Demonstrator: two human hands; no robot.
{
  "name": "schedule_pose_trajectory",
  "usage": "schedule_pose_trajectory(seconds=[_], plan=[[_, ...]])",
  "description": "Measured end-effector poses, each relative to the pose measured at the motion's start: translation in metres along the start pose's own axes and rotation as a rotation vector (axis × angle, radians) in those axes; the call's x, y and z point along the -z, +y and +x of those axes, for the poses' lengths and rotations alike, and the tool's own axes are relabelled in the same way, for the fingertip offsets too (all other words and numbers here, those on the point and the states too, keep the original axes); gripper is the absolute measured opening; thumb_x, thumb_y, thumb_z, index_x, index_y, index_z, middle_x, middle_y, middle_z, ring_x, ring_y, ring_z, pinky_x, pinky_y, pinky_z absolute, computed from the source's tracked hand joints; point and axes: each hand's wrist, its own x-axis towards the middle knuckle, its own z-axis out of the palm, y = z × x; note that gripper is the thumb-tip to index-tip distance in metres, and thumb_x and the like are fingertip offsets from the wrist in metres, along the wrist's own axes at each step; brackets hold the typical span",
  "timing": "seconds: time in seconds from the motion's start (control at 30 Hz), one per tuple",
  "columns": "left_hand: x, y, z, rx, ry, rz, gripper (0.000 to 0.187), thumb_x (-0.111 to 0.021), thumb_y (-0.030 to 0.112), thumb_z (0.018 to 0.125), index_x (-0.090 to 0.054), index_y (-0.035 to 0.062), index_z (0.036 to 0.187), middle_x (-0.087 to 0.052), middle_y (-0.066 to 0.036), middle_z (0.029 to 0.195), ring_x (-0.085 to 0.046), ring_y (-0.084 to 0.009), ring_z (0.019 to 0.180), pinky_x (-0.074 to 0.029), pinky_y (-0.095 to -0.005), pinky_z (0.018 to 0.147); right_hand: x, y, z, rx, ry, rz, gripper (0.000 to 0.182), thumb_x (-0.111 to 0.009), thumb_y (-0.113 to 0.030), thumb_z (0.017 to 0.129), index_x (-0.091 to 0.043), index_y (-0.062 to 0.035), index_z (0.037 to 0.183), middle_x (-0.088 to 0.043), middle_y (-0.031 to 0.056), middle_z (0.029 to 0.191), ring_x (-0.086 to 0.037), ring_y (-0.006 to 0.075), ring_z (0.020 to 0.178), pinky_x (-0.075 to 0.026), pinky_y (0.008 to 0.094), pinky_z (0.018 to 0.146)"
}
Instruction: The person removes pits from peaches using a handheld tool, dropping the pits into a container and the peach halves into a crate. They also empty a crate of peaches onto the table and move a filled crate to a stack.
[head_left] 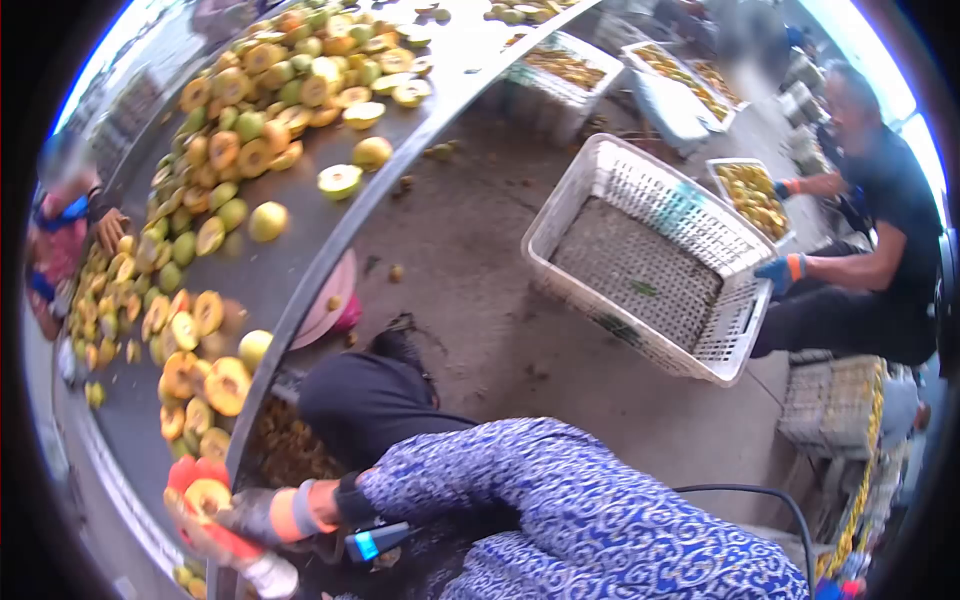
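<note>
At the lower left, my left hand (188, 512) wears a red-fingered glove and holds a halved yellow fruit (207, 497) with its cut face up. My right hand (262, 514), in a grey glove with an orange cuff, is closed against the fruit's edge; anything inside its fingers is hidden. Both hands are at the rim of a metal table (320, 265). Beyond them on the table lie many halved yellow-green fruits (228, 386), some showing hollowed centres. A blue-lit device (372, 541) is beside my right forearm, under the blue patterned sleeve (560, 480).
At right, a person (880, 220) in blue gloves grips a white slatted crate (640, 165). Fruit-filled crates (752, 200) stand behind. Another person's hand (110, 228) reaches over the table's far side. A pink basin (330, 300) sits below the table edge.
</note>
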Motion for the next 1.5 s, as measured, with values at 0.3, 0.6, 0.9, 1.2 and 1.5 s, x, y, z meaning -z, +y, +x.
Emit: schedule_pose_trajectory(seconds=[0.3,0.6,0.9,1.2,1.5], plan=[[0.000,0.001,0.012,0.037,-0.046,-0.197,0.040,-0.056,0.030,0.104,-0.064,-0.0062,0.118,-0.070,-0.020,0.112,-0.071,-0.0340,0.096,-0.063,-0.0462,0.081,0.020,-0.065,-0.017,-0.396,-0.133,0.060,0.043,-0.050,-0.043,0.106,-0.068,-0.0071,0.121,-0.070,0.0152,0.097,-0.065,0.0286,0.090,-0.054,0.0391,0.078],[-0.019,0.004,0.008,-0.042,0.212,-0.370,0.022,-0.064,0.015,0.101,-0.064,-0.0038,0.112,-0.073,-0.019,0.099,-0.074,-0.0315,0.083,-0.067,-0.0489,0.070,0.019,-0.021,-0.021,-0.069,-0.103,-0.279,0.040,-0.044,-0.037,0.109,-0.062,-0.0043,0.126,-0.066,0.0234,0.116,-0.066,0.0369,0.105,-0.053,0.0411,0.089],[0.002,0.013,0.014,0.019,0.028,-0.271,0.046,-0.065,0.038,0.101,-0.070,-0.0080,0.103,-0.075,-0.019,0.094,-0.076,-0.0331,0.080,-0.065,-0.0460,0.072,0.028,-0.003,-0.010,0.363,-0.285,-0.730,0.035,-0.045,-0.031,0.108,-0.057,-0.0066,0.130,-0.066,0.0150,0.111,-0.065,0.0288,0.098,-0.055,0.0379,0.082],[0.004,0.001,0.011,-0.023,0.064,-0.341,0.047,-0.061,0.038,0.103,-0.068,-0.0080,0.107,-0.074,-0.022,0.096,-0.075,-0.0367,0.081,-0.065,-0.0503,0.070,0.027,-0.001,-0.008,0.491,-0.347,-0.821,0.052,-0.057,-0.010,0.095,-0.048,-0.0056,0.146,-0.062,0.0208,0.122,-0.066,0.0380,0.104,-0.057,0.0408,0.087],[-0.004,0.004,0.011,-0.005,0.142,-0.266,0.049,-0.058,0.041,0.103,-0.069,-0.0068,0.102,-0.074,-0.020,0.093,-0.074,-0.0363,0.081,-0.064,-0.0493,0.075,0.029,0.006,-0.003,0.406,-0.335,-0.778,0.032,-0.048,-0.023,0.103,-0.058,-0.0116,0.132,-0.064,0.0196,0.115,-0.068,0.0366,0.097,-0.056,0.0430,0.081]])
